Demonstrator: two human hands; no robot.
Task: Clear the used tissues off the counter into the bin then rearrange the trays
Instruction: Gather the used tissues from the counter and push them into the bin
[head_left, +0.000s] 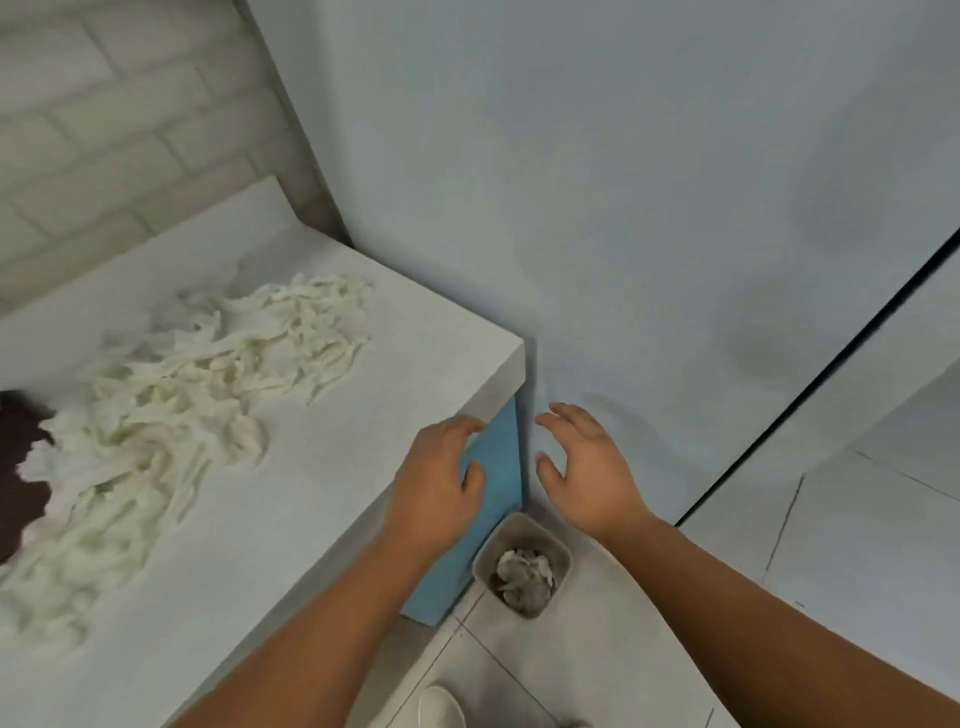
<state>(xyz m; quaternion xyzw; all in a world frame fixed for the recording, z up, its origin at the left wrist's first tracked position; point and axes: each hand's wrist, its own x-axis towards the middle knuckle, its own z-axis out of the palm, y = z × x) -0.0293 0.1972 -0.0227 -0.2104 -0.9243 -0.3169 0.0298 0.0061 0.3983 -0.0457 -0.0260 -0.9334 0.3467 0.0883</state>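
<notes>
Bin (560, 546) stands upright on the floor, mouth up, beige, squarish with rounded corners, crumpled greyish tissues (522, 574) inside. Left hand (436, 483) and right hand (587, 467) hover above, fingers spread, holding nothing.

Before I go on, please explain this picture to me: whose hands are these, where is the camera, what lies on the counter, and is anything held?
There is no machine here: a person wears one camera on the head, looking down, so the view is the person's own. The left hand is at the corner of the counter, the right hand beside it, before the wall; both have loose fingers and hold nothing. On the counter lies a heap of white stringy strands and, at the left edge, something dark that I cannot identify. On the floor below stands a small bin with crumpled tissues inside.
</notes>
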